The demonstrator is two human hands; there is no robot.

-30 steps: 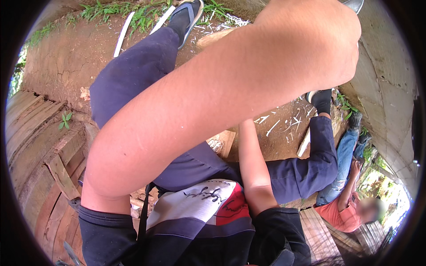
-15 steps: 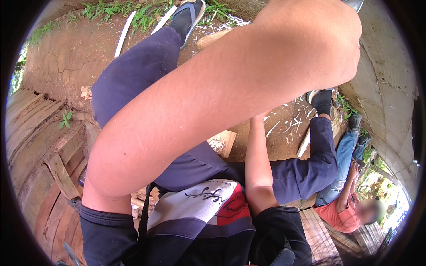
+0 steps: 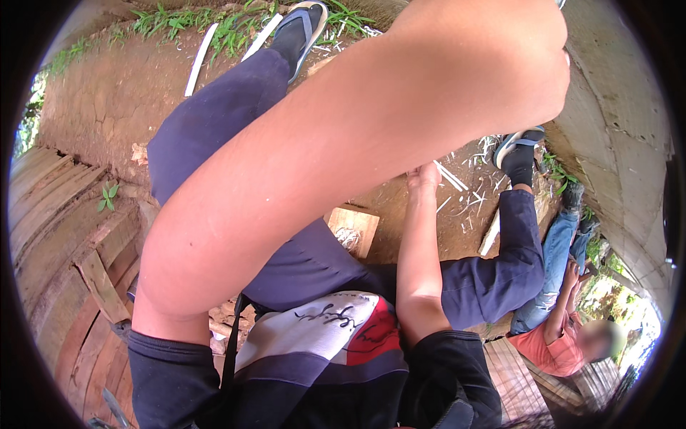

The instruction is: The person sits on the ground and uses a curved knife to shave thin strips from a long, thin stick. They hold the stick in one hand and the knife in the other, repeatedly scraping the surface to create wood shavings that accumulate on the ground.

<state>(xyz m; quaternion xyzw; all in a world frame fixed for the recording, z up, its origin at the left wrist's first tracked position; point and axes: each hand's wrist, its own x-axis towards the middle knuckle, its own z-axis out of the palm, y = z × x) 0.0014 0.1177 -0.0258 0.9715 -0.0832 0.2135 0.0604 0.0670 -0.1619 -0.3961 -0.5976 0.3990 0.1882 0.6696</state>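
In the head view, over the last second the person's right hand (image 3: 424, 175) shifts out from behind the left forearm (image 3: 307, 171), so its wrist and part of its palm now show. The left hand (image 3: 500, 61) sits slightly lower and further left, and the metal object (image 3: 561, 3) beyond it shrinks to a sliver at the upper edge. Slim white strips (image 3: 451, 176), at least two and nearly parallel, now show just beside the right hand; for the work in hand, this suggests that it is drawing back with them, though contact cannot be confirmed. The left hand looks curled, but its fingers are hidden, so what it grips cannot be told; the right hand's grip cannot be told either.

Counted: two hands, two long white slats (image 3: 201, 60) at the upper left, one pale wooden piece (image 3: 491, 232) by the right leg, one wooden block (image 3: 368, 227) between the legs, two sandals (image 3: 308, 32) and one other person (image 3: 549, 347). The small scattered slivers (image 3: 473, 207) are too many to count.
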